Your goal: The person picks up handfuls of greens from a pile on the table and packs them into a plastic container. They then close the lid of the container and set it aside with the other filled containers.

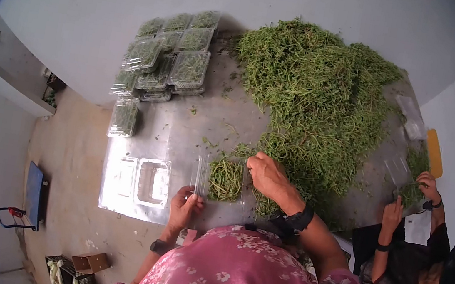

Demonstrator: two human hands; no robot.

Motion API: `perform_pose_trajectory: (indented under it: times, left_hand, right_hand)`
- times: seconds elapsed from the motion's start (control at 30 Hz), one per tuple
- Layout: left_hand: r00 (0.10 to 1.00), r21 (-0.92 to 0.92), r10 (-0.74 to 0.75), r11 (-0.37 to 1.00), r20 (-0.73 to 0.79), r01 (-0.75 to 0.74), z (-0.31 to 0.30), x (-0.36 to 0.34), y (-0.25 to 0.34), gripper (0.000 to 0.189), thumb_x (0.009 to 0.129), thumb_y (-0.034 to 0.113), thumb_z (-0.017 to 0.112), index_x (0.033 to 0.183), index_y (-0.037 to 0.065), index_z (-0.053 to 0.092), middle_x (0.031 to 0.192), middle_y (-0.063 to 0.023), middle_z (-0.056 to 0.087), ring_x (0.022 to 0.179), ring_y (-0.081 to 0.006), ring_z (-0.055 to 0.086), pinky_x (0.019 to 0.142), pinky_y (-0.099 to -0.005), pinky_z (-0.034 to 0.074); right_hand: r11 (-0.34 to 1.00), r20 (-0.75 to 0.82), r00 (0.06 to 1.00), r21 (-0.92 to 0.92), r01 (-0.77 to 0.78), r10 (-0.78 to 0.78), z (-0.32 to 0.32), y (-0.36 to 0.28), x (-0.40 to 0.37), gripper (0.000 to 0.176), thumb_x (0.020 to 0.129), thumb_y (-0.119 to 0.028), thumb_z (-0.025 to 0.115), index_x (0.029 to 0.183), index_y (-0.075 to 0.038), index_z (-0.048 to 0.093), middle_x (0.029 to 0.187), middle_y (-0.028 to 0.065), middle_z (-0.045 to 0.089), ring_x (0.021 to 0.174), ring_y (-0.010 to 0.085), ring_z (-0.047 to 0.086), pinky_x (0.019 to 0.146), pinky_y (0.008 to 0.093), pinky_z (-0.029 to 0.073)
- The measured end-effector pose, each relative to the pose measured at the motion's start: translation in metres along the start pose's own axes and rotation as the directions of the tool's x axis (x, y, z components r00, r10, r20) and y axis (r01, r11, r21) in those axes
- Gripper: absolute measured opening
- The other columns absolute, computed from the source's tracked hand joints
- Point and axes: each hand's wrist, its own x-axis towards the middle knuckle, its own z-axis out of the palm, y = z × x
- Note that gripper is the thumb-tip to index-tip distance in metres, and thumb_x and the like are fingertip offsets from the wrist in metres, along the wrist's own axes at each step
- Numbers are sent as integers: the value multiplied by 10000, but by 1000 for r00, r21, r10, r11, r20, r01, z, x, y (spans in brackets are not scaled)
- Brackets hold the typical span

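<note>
A clear plastic container (225, 181) filled with green stems lies on the metal table (183, 120) right in front of me. My left hand (185, 203) pinches the near left edge of this container, by its open lid. Just past the container's far right corner, my right hand (265, 173) is closed at the edge of the greens; what its fingers hold, if anything, is too small to make out. A large pile of green stems (318, 97) spreads from the far side of the table down to my right hand.
Stacked filled containers (190, 68) stand at the back left. An empty open container (152, 182) lies front left. A co-worker (412, 272) handles greens at the right end, near a yellow object (434, 153). On the floor are a blue trolley (34, 195) and a crate (69, 277).
</note>
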Motion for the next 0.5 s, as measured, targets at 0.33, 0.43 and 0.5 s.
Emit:
perform_pose_trajectory:
  times: [0.33, 0.43, 0.5]
  left_hand:
    - [1000, 94, 2, 996, 21, -4, -3, 1, -1, 380, 943, 266, 558, 1181, -15, 469, 836, -82, 621, 686, -133, 601, 570, -228, 496]
    - [1000, 89, -2, 996, 20, 1, -3, 2, -2, 383, 943, 274, 556, 1179, -16, 470, 836, -83, 622, 688, -134, 601, 573, -228, 497]
    - [1000, 48, -7, 999, 4, 6, -2, 1, 0, 392, 929, 243, 585, 1177, -39, 473, 837, -86, 625, 685, -122, 596, 578, -223, 494]
  right_hand:
    - [966, 81, 985, -221, -133, 154, -11, 45, -15, 62, 760, 26, 510, 812, 10, 538, 881, 247, 561, 807, 429, 585, 722, 493, 498]
    - [981, 89, 987, -155, -121, 136, -24, 39, -18, 74, 759, 31, 509, 831, 22, 524, 888, 244, 557, 828, 431, 579, 727, 484, 489]
    - [981, 135, 984, -172, -95, 119, -28, 33, -21, 89, 760, 34, 509, 849, 28, 520, 922, 240, 544, 826, 420, 586, 719, 476, 491]
